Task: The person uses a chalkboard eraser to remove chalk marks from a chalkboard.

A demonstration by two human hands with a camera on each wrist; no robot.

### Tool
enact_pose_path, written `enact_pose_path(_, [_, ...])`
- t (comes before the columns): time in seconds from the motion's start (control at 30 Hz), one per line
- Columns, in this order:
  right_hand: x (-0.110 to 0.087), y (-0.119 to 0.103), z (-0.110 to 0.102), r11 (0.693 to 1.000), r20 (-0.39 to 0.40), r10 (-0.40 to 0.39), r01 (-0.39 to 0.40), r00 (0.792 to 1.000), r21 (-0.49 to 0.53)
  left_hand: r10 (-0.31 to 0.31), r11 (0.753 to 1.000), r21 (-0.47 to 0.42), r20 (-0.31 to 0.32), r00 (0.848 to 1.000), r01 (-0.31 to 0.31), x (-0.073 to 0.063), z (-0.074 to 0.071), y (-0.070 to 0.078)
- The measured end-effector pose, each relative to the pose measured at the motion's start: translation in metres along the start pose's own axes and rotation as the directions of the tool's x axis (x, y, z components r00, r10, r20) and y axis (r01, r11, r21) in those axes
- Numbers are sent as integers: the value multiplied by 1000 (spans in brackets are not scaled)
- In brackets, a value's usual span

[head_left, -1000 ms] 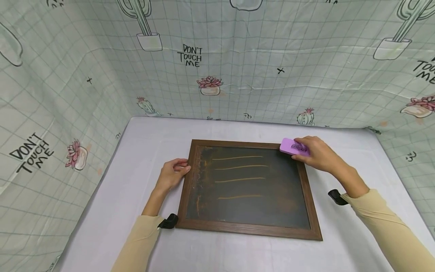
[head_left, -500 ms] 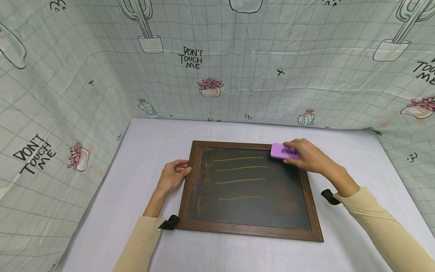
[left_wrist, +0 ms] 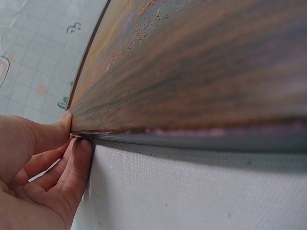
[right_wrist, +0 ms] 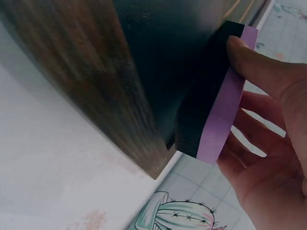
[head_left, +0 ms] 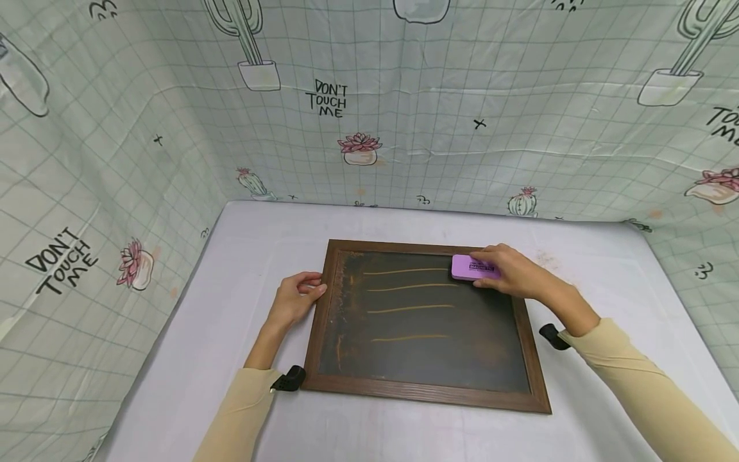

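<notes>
A chalkboard (head_left: 427, 359) with a brown wooden frame lies flat on the table, several yellow chalk lines across its dark surface. My left hand (head_left: 293, 300) pinches the left side of the frame; in the left wrist view the thumb (left_wrist: 53, 134) is on the frame's edge and the fingers are below it. Between the thumb and fingers of my right hand (head_left: 514, 273) is a purple eraser (head_left: 467, 266) with a dark felt underside (right_wrist: 204, 103). The eraser is at the board's upper right, by the right ends of the top lines. The right fingertips are partly hidden behind it.
The board lies on a white-covered table (head_left: 265, 244). A curtain (head_left: 416, 115) printed with cacti and grid lines stands behind and along the sides. Faint reddish chalk smudges (head_left: 545, 258) mark the table beyond the board's upper right corner.
My right hand has moved the eraser left and slightly toward me, from the frame's upper right corner to the ends of the top chalk lines. The left hand has kept its place.
</notes>
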State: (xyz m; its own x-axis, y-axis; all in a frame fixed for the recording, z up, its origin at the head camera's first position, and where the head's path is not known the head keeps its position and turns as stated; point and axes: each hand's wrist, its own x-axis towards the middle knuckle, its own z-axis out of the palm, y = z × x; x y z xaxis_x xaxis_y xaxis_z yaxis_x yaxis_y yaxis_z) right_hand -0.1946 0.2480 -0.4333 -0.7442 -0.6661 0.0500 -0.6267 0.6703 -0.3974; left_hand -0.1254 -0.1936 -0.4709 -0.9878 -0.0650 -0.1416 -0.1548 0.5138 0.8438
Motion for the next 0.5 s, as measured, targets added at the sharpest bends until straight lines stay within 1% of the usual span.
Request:
enact_pose_path(0.13, [3, 0, 1, 1000, 11, -14, 15, 1000, -16, 1, 1000, 3, -1, 1000, -1, 0, 0, 0])
enact_pose_path(0.3, [5, 1, 3, 1000, 20, -18, 18, 1000, -6, -4, 1000, 8, 2, 1000, 4, 0, 0, -1])
enact_pose_path(0.5, [6, 3, 6, 1000, 7, -26, 26, 1000, 7, -5, 1000, 10, 6, 1000, 5, 1, 0, -1])
